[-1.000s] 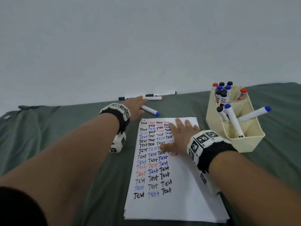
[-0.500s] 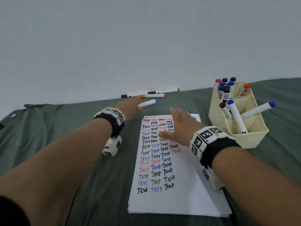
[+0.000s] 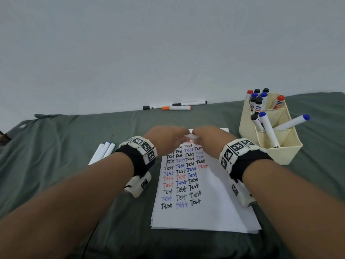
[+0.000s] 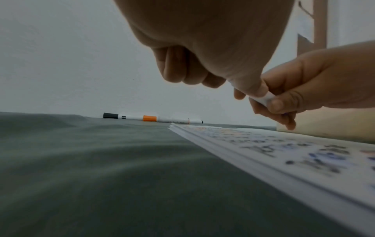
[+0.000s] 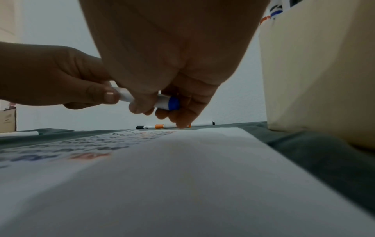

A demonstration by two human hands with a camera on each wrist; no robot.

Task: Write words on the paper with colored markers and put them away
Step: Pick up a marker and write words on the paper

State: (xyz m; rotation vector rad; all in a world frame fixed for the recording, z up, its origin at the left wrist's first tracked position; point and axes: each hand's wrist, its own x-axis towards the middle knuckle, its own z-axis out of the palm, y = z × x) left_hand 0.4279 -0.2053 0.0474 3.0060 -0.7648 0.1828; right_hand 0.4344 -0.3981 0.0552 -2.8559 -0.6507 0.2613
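Left hand point(image 3: 166, 136) and right hand point(image 3: 211, 136) meeting above the far edge of the paper point(image 3: 220, 208), both closed round one blue-capped marker point(image 5: 162, 101) held clear of the sheet. Left thumb and fingers pinching the white barrel at its left end; right fingers curled round the capped end, blue cap poking out below the palm in the right wrist view. Marker roughly level, tilted slightly down to the right.

Paper stack lying lengthwise on the green cloth point(image 3: 65, 139), near edge close to the body, far edge under the hands. Rows of "Test" in black, blue and red filling the left and middle columns; right strip of the sheet bare. Left edge of the stack stepped, several sheets showing in the left wrist view.

Cream holder point(image 3: 248, 116) just beside the far right corner of the paper, a narrow band of cloth between them. Markers standing in its far compartments, three more leaning in the middle ones, one blue-capped leaning out over the right rim.

Three white markers point(image 3: 103, 150) side by side on the cloth left of the left wrist, apart from the paper. Black-capped markers point(image 3: 158, 107) and an orange-capped marker point(image 3: 176, 108) lying along the far cloth edge at the wall point(image 3: 168, 43), well apart from the hands. Open cloth between that far row and the paper's far edge, and wide open cloth on the left.
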